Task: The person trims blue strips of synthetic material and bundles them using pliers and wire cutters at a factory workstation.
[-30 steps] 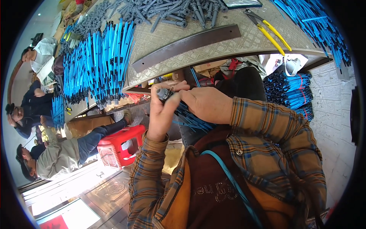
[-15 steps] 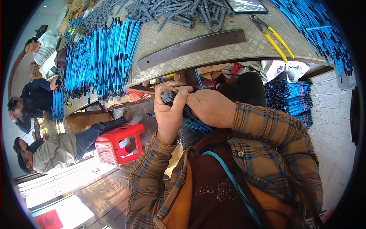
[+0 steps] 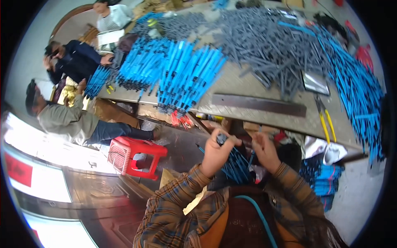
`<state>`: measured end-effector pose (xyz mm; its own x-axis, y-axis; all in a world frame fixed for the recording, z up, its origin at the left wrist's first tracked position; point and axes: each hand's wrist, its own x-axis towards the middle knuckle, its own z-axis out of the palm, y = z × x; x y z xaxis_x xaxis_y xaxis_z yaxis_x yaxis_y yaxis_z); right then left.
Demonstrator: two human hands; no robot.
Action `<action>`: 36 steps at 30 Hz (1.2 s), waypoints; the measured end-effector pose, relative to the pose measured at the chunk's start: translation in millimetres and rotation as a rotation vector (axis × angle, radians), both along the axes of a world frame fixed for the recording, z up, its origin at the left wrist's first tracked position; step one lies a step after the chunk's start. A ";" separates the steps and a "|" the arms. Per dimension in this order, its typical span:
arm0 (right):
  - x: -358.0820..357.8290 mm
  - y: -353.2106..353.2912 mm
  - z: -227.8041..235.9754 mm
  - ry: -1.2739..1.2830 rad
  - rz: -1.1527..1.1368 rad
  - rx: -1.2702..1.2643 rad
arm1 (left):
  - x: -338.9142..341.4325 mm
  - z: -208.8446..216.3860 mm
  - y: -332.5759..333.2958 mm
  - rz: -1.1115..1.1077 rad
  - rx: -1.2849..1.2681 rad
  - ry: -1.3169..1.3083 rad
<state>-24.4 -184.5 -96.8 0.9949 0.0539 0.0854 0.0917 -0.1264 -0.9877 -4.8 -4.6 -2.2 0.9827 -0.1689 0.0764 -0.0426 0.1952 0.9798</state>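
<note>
My left hand (image 3: 215,155) is closed around a grey plastic tube-like piece (image 3: 221,139), whose round end shows above the fist. To its right, apart from it, my right hand (image 3: 266,152) has its fingers curled in a pinch. Anything between those fingertips is too small and blurred to name. Below and between both hands, thin blue rods with black parts (image 3: 235,167) lie across my lap. A dark flat metal bar (image 3: 258,105) rests near the table's edge, beyond my hands.
The table (image 3: 244,78) holds heaped grey plastic pieces (image 3: 273,41), bundled blue rods (image 3: 178,70), loose blue rods (image 3: 351,91) and yellow-handled cutting pliers (image 3: 326,120). A red stool (image 3: 138,151) stands left. Several people work at the far left. More blue bundles (image 3: 324,177) stand under the table's right end.
My hands, together before, are now apart, the right one drawn away to the right. The left hand keeps the grey piece. The whole view has shifted, showing more of the table.
</note>
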 end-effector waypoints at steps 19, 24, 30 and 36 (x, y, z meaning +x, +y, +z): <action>-28.3 20.7 88.9 -0.085 0.270 -0.085 | -8.6 38.5 19.9 -0.394 0.172 -0.046; -34.2 9.0 124.8 -0.393 0.108 0.021 | -15.4 38.5 -9.7 -0.433 0.199 -0.421; -63.7 -12.4 140.4 -0.430 0.092 -0.284 | -17.7 40.8 -25.1 -0.668 0.173 -0.396; -68.1 -19.2 133.3 -0.448 -0.055 -0.495 | -1.6 46.5 -28.3 -0.737 0.115 -0.439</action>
<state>-92.5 -203.8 36.5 0.8715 0.1431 0.4691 0.4598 -0.5708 -0.6803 -6.3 -32.9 44.3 0.5048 -0.7815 0.3667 -0.3237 0.2225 0.9196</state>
